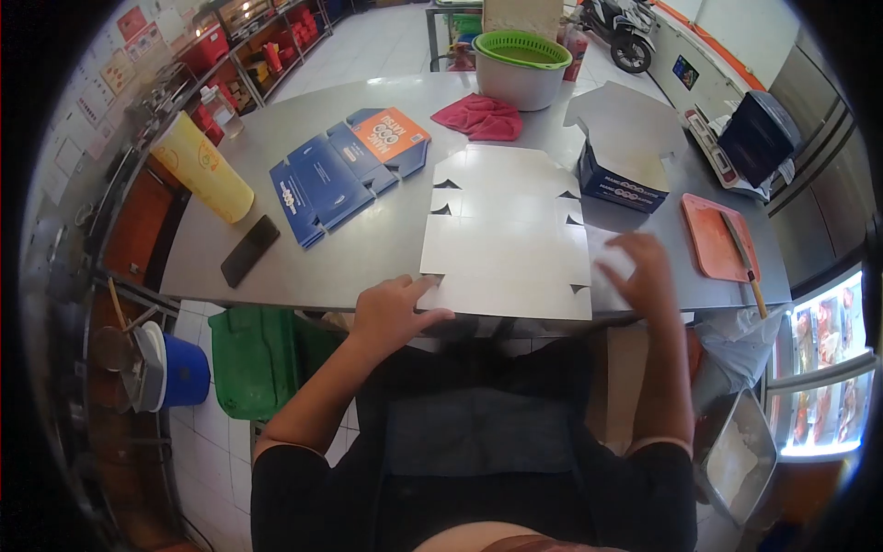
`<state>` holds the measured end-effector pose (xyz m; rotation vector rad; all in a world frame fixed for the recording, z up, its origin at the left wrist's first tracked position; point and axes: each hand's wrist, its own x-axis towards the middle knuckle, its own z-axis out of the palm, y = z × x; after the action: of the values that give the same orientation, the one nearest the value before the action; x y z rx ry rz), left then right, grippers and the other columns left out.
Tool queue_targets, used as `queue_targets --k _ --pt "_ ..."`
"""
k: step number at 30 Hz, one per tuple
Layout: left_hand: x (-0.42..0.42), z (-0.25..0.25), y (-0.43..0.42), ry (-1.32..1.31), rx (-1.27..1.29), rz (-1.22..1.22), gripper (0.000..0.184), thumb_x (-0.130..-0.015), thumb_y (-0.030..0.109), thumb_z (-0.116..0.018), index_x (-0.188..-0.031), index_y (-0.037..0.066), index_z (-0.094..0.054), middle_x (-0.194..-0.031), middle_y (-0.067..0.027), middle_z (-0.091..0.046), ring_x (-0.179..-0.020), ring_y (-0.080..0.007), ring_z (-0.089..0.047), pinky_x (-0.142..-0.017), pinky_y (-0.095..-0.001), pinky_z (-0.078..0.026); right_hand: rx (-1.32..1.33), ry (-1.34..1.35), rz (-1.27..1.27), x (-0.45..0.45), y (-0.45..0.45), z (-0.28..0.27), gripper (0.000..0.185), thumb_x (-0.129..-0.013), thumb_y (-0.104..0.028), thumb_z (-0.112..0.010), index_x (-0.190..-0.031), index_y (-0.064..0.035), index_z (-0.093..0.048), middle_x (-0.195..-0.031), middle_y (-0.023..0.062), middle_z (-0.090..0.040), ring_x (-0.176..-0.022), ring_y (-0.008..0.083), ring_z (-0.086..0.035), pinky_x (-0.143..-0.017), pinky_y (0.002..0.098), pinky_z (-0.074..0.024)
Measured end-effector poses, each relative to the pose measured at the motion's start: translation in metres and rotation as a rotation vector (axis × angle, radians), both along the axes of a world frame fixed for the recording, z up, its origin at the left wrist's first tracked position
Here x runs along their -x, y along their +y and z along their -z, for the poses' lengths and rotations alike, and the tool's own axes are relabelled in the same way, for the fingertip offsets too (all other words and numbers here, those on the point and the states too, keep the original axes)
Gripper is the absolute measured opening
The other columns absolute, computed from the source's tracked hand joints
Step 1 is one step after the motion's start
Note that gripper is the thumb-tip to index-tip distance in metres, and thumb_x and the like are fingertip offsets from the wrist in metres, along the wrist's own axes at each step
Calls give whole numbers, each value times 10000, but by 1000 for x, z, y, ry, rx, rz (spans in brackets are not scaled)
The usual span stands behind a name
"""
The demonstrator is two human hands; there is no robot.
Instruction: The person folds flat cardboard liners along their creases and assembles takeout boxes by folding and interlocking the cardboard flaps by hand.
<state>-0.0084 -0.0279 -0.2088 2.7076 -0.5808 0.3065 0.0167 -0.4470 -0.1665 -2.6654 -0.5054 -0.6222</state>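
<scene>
An unfolded white cardboard sheet (506, 230) with notched sides lies flat on the metal table (359, 267), its near edge at the table's front edge. My left hand (397, 308) rests at the sheet's near left corner, fingers apart. Just off the right side of the sheet, my right hand (641, 271) hovers with thumb and fingers apart, holding nothing. Flat blue and orange printed cartons (340, 175) lie in a stack to the left. Behind my right hand stands a blue box (621, 184) with its white lid raised.
A phone (250, 251) and a yellow roll (204, 170) are on the left. A pink cloth (478, 118) and a white tub (520, 85) with a green basket stand at the back. On the right, a knife (738, 241) lies across a red tray (704, 239).
</scene>
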Motion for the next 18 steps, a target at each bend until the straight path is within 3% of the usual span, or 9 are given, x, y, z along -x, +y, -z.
queue_targets --k 1,4,7,8,11,15,18 --pt "-2 2 0 -18 3 6 590 -796 601 -808 -1200 175 -748 -787 -52 -652 -736 -265 -682 -663 -397 -534 -15 -48 48 -17 -10 -10 304 -804 -196 -871 -1045 -58 -747 -1086 136 -743 -1087 353 -663 -979 454 -504" --pt "-6 2 -2 -16 -7 17 596 -794 613 -802 -1204 184 -745 -820 -51 -644 -780 -267 -682 -691 -405 -535 112 -235 208 -69 -47 -27 334 -842 -210 -828 -1127 -65 -732 -1159 121 -734 -1166 347 -635 -1016 458 -491" --pt "-7 5 1 15 -30 31 618 -817 643 -766 -1234 188 -729 -887 -66 -657 -816 -280 -691 -707 -414 -545 223 -186 259 -108 -92 -5 359 -859 -232 -808 -1171 -75 -729 -1166 117 -734 -1184 340 -627 -1025 463 -479" --pt "-8 5 2 23 -37 35 628 -829 656 -748 -1248 189 -723 -913 -73 -664 -827 -286 -696 -709 -418 -550 286 -19 325 -110 -95 -7 316 -871 -249 -791 -1141 -92 -742 -1122 119 -739 -1166 337 -636 -1017 469 -475" --pt "-5 4 6 1 -35 50 616 -788 614 -806 -1222 183 -729 -863 -68 -642 -813 -284 -679 -717 -422 -538 339 133 430 -110 -100 1 254 -895 -266 -764 -1092 -106 -750 -1055 118 -744 -1136 334 -647 -1013 475 -470" --pt "-9 6 6 0 -17 67 619 -772 604 -825 -1204 172 -729 -859 -72 -638 -784 -285 -678 -697 -413 -535 331 119 489 -90 -112 11 242 -913 -287 -746 -1066 -100 -752 -959 129 -730 -1075 330 -661 -975 501 -496" --pt "-14 6 7 42 11 85 613 -763 591 -840 -1192 167 -733 -851 -63 -634 -750 -269 -673 -685 -405 -533 337 267 597 -75 -126 10 291 -888 -273 -774 -1113 -91 -743 -1018 140 -720 -1118 339 -648 -958 514 -506"
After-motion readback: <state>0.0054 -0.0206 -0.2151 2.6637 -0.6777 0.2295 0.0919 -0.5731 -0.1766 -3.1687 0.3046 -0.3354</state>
